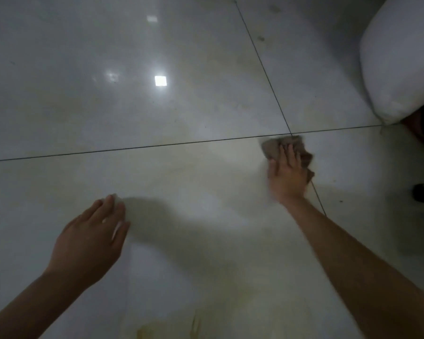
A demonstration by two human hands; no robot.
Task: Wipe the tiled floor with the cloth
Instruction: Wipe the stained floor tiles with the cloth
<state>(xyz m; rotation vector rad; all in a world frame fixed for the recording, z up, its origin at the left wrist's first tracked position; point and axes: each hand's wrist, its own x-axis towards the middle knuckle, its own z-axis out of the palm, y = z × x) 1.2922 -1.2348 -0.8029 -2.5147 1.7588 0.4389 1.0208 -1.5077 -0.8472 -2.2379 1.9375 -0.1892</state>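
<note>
Where two dark grout lines cross at the right, the brown cloth (288, 152) lies crumpled on the glossy tiled floor (157, 118), pressed flat under the right hand (288, 173) with fingers straight on top. Nearer and to the left, the left hand (93, 237) hangs over the tile, fingers relaxed, holding nothing. A white cushioned object (399, 59) sits far right.

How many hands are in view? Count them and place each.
2. The left hand is open at lower left; the right hand, centre right, presses flat on the cloth.
</note>
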